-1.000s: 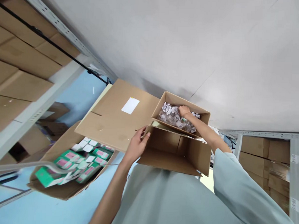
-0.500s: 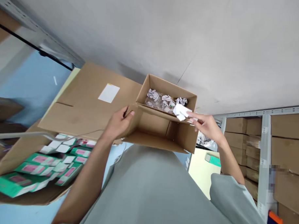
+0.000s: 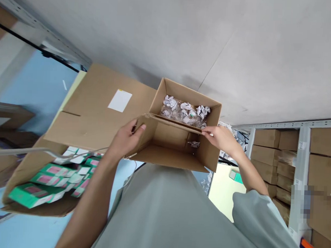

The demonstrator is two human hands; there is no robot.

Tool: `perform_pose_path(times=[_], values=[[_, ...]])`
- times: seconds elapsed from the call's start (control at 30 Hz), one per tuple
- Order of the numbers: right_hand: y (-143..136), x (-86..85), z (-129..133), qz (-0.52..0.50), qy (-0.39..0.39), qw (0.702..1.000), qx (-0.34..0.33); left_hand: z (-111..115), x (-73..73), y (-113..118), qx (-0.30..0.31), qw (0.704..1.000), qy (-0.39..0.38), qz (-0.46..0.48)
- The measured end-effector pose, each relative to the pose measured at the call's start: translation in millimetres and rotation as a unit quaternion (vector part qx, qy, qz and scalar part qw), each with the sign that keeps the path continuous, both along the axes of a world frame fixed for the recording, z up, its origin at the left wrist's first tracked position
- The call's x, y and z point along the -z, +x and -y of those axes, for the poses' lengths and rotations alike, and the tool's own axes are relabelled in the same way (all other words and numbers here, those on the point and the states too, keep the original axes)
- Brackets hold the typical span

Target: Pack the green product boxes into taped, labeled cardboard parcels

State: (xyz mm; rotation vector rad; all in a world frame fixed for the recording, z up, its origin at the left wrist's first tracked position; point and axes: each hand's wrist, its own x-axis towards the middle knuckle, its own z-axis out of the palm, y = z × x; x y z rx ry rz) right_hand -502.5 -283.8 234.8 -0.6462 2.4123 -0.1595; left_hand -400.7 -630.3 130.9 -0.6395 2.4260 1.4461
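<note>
An open cardboard box (image 3: 168,158) tilts toward my body, its inside facing me. My left hand (image 3: 127,139) is closed around its left wall, thumb on the near side. With fingers pinched together, my right hand (image 3: 219,138) grips the rim at the box's far right corner. Inside, by the right wall, lies one crumpled piece of paper (image 3: 193,143). Directly behind stands a second open cardboard box (image 3: 192,89), holding several crumpled papers (image 3: 185,106) and clear plastic packing.
A flat cardboard sheet (image 3: 95,110) with a white label lies to the left. Below it, a large carton (image 3: 9,205) holds several green and pink small boxes (image 3: 51,179). Shelves with brown cartons (image 3: 265,142) stand at the right. A grey wall (image 3: 212,38) rises behind.
My right hand has let go of the crumpled paper, which now lies inside the near box. That hand has moved slightly down to the rim. My left hand stays on the left wall.
</note>
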Motion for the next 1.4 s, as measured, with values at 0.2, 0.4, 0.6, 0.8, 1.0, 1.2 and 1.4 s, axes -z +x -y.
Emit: perform_pose_path(times=[0.2,0.4,0.6,0.8,1.0,1.2,1.4], values=[[-107.3,92.7,70.3,0.036,0.171,0.978,-0.115,1.2,0.2,27.8,-0.051,0.998,0.032,0.004],[-148.8,186.4,127.1,0.058,0.231,0.96,-0.145,-6.6,4.2,52.5,-0.096,0.995,0.023,0.015],[-143.5,223.2,139.5,0.073,0.229,0.958,-0.156,-10.9,2.8,65.4,-0.109,0.994,0.003,0.023],[-131.9,202.7,123.4,0.037,0.208,0.969,-0.129,-8.1,5.9,65.5,-0.09,0.996,0.016,0.017],[-110.0,116.8,72.1,-0.081,0.144,0.986,-0.028,-9.9,11.1,58.5,-0.066,0.998,0.001,0.007],[-12.5,4.5,14.4,-0.168,-0.09,0.971,0.147,-13.2,10.2,54.8,-0.055,0.998,-0.023,0.02],[77.6,-7.0,11.1,-0.04,-0.174,0.966,0.186,-13.5,12.2,53.9,-0.043,0.998,-0.043,0.03]])
